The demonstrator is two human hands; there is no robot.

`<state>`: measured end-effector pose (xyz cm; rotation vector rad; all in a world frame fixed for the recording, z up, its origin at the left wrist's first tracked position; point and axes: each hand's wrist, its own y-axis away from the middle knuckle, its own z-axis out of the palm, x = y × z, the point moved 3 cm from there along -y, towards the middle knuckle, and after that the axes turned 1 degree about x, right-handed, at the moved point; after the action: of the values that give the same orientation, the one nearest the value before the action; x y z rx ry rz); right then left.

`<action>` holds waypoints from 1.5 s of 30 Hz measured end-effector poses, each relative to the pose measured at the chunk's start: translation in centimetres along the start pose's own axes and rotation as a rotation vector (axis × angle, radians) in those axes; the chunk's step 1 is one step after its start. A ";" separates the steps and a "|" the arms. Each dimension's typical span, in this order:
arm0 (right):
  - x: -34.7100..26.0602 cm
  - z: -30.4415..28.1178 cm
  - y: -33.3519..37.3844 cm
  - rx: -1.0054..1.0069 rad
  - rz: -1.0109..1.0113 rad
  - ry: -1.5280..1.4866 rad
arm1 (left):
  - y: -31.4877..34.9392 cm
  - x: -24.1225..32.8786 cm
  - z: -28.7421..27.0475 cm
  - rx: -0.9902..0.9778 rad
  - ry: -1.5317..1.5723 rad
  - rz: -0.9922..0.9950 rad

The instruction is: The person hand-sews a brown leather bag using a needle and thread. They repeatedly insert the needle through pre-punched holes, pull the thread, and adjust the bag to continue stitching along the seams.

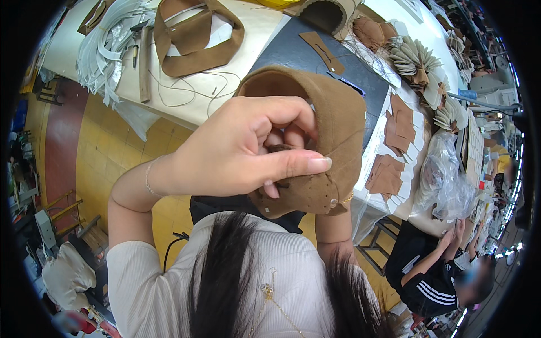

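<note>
A brown suede bag-like piece (341,121), with a rounded opening and small holes along its lower part, is held up in front of me beside the table edge. My left hand (253,143) reaches across its front from the left, fingers curled and thumb pressed in. At the thumb tip a thin dark thread (345,147) runs over the suede to the right. My right forearm (332,228) rises behind the piece, which hides the right hand and its fingers.
Another brown suede piece (225,53) lies on the table beside a wooden stick (145,65), loose cord and white strips (104,48). A dark mat (287,48) bears a slotted brown strip (321,52). Brown cut pieces (400,124) lie to the right. A co-worker (428,270) sits at right.
</note>
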<state>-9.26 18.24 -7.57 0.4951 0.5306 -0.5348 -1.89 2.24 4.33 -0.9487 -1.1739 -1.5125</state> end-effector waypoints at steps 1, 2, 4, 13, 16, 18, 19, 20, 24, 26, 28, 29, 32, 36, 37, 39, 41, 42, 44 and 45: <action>-0.3 0.0 -0.2 -0.022 -0.017 0.042 | 0.0 0.0 0.0 -0.005 0.016 -0.012; -0.6 0.0 -0.3 -0.043 -0.032 0.078 | 0.0 0.1 0.0 -0.010 0.030 -0.011; -1.2 0.0 -0.7 -0.085 -0.064 0.149 | 0.0 0.1 -0.2 0.006 0.034 -0.017; -2.9 0.4 -2.6 -0.234 -0.287 0.629 | -0.7 -1.7 -0.8 0.032 0.069 -0.038; -7.0 0.6 -3.1 0.070 -0.627 0.951 | -0.5 -1.6 -2.6 0.142 0.225 0.048; -9.6 0.9 -1.5 0.420 -0.779 0.869 | -0.7 -1.7 -3.6 0.188 0.373 0.075; -10.4 2.0 -0.3 0.367 -0.901 0.944 | -0.9 -1.7 -3.9 0.209 0.441 0.095; -10.4 3.3 0.8 0.218 -0.990 1.003 | -1.1 -1.9 -4.0 0.211 0.478 0.091; -8.2 7.9 2.5 -0.003 -1.231 1.611 | -2.0 -2.3 -3.1 0.150 0.522 0.125; -7.2 8.7 1.5 -0.003 -1.148 1.718 | -1.9 -2.1 -2.6 0.190 0.400 0.203; -7.1 9.0 1.0 -0.072 -1.242 1.647 | -1.5 -1.8 -2.6 0.242 0.288 0.201; -7.1 8.8 0.6 -0.097 -1.180 1.659 | -1.1 -1.4 -2.8 0.266 0.216 0.189; -7.8 7.6 -0.3 -0.057 -0.989 1.330 | -0.1 -0.3 -3.5 0.341 0.011 0.171; -4.7 7.8 -2.1 -0.172 -0.788 1.249 | 1.5 1.1 -4.5 0.381 -0.349 0.073; -3.6 8.0 -2.6 -0.205 -0.721 1.156 | 2.0 1.5 -4.7 0.374 -0.461 0.034; -2.4 8.1 -3.4 -0.190 -0.629 1.106 | 2.8 2.4 -5.0 0.367 -0.701 0.067; -3.1 7.9 -3.4 -0.144 -0.781 1.360 | 3.9 3.3 -5.7 0.373 -0.966 0.009; -3.9 7.6 -3.4 -0.135 -0.833 1.491 | 4.5 3.9 -6.0 0.406 -1.021 0.047; -6.5 6.2 -3.3 -0.047 -0.753 1.442 | 5.4 4.9 -6.5 0.472 -1.130 0.128; -8.1 5.4 -3.1 -0.008 -0.757 1.478 | 5.9 5.3 -6.9 0.521 -1.175 0.136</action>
<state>-15.19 15.67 0.33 0.6249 2.1886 -0.8258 2.50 -6.05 9.10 -1.5323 -2.1022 -0.3661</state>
